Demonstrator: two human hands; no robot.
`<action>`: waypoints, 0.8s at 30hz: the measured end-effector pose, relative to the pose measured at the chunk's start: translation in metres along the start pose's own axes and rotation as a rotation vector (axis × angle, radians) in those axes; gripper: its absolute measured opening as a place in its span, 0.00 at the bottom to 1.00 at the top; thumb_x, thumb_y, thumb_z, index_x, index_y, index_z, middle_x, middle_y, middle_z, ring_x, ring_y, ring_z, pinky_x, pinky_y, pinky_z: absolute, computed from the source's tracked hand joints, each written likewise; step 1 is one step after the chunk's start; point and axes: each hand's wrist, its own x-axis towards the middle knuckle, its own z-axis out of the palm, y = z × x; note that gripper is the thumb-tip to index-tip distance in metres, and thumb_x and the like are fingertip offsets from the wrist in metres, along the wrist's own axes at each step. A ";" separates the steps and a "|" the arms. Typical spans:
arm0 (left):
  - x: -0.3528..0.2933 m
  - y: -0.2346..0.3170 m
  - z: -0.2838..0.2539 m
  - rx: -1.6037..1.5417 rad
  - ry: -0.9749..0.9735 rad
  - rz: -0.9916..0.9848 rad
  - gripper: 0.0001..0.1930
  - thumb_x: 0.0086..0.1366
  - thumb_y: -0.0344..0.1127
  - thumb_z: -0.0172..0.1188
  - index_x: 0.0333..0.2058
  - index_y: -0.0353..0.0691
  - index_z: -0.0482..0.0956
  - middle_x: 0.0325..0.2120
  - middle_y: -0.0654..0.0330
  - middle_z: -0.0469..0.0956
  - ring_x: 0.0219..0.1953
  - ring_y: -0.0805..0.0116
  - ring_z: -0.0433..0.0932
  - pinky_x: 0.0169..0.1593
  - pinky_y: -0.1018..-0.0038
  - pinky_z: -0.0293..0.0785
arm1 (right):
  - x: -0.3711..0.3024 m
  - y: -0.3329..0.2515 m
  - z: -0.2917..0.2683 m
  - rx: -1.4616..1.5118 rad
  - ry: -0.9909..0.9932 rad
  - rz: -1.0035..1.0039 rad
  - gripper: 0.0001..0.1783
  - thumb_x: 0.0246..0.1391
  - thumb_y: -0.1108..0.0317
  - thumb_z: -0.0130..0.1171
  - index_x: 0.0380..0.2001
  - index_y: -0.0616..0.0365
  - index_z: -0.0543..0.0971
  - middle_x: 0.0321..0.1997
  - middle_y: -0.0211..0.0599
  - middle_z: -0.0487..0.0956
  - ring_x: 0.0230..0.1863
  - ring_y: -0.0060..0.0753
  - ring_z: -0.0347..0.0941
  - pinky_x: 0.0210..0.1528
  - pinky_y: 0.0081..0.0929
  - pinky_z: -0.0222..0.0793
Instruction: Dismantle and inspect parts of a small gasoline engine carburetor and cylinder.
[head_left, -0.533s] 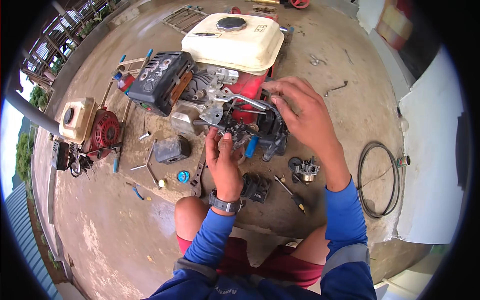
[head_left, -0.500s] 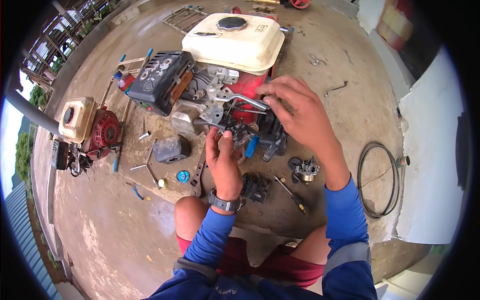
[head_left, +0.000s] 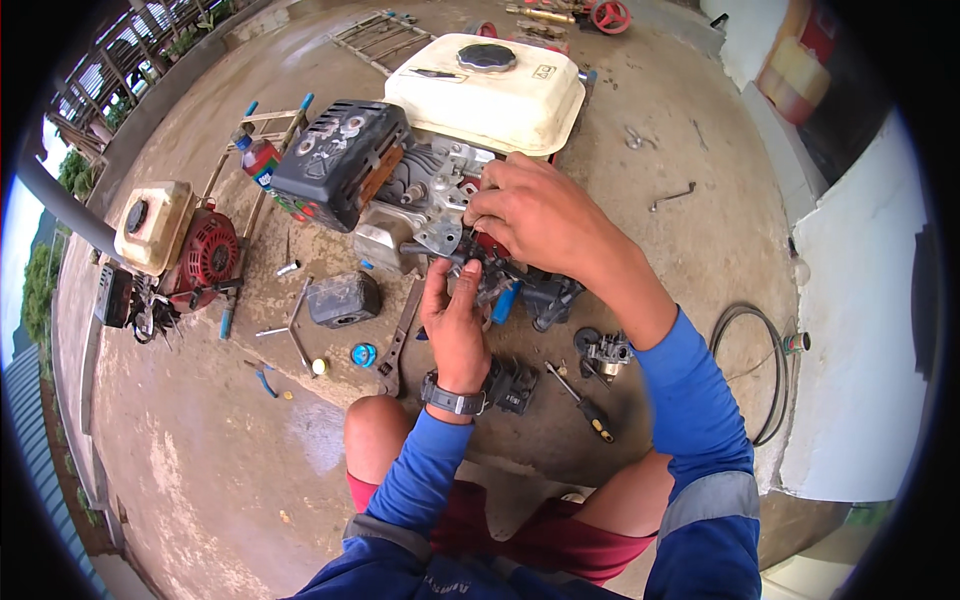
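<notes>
A small petrol engine with a cream fuel tank [head_left: 490, 95] and a black slatted muffler cover [head_left: 338, 160] stands in front of me. My left hand [head_left: 457, 325] pinches a dark part low on the engine's near side with thumb and fingers, just below a flat metal bracket plate [head_left: 438, 238]. Above it, my right hand [head_left: 530, 215] reaches across with its fingers closed at the bracket's right edge. What its fingertips hold is hidden. Below the right hand, a black housing [head_left: 548, 300] and a blue piece [head_left: 506, 301] show.
Around me lie a screwdriver [head_left: 582, 403], a carburetor [head_left: 608, 353], an adjustable wrench [head_left: 402, 340], a blue cap [head_left: 363, 355] and a dark box-shaped part [head_left: 343, 299]. A second engine [head_left: 190, 245] stands at left. A coiled black hose [head_left: 755, 370] lies by the right wall.
My right hand has moved left, from the end of the grey lever to the bracket, and now covers most of the lever. The left hand keeps its pinch. The view has shifted slightly.
</notes>
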 end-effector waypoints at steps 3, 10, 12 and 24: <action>0.002 0.001 -0.001 0.059 0.010 -0.017 0.11 0.75 0.32 0.63 0.52 0.45 0.76 0.46 0.66 0.83 0.43 0.72 0.85 0.33 0.68 0.83 | -0.001 0.002 0.002 0.008 -0.046 -0.005 0.06 0.56 0.68 0.67 0.35 0.56 0.89 0.41 0.39 0.81 0.51 0.46 0.76 0.55 0.44 0.74; -0.003 0.002 0.009 0.144 0.015 0.025 0.10 0.75 0.33 0.63 0.52 0.46 0.77 0.45 0.67 0.84 0.41 0.75 0.84 0.30 0.71 0.81 | -0.003 0.003 0.006 0.023 0.004 -0.026 0.06 0.57 0.67 0.67 0.33 0.55 0.88 0.42 0.38 0.81 0.50 0.46 0.76 0.54 0.44 0.73; -0.003 -0.002 0.013 0.006 0.037 0.081 0.11 0.75 0.33 0.62 0.54 0.45 0.77 0.45 0.67 0.84 0.40 0.75 0.84 0.29 0.72 0.80 | -0.003 0.003 0.006 0.024 0.016 -0.031 0.06 0.57 0.66 0.67 0.32 0.55 0.88 0.42 0.38 0.80 0.50 0.46 0.76 0.54 0.44 0.73; 0.000 -0.001 0.010 0.094 0.038 0.178 0.11 0.76 0.24 0.58 0.54 0.33 0.82 0.50 0.60 0.83 0.52 0.74 0.81 0.54 0.73 0.80 | 0.000 0.008 0.004 -0.024 -0.041 -0.086 0.05 0.55 0.67 0.65 0.31 0.55 0.86 0.41 0.37 0.80 0.50 0.44 0.77 0.53 0.43 0.75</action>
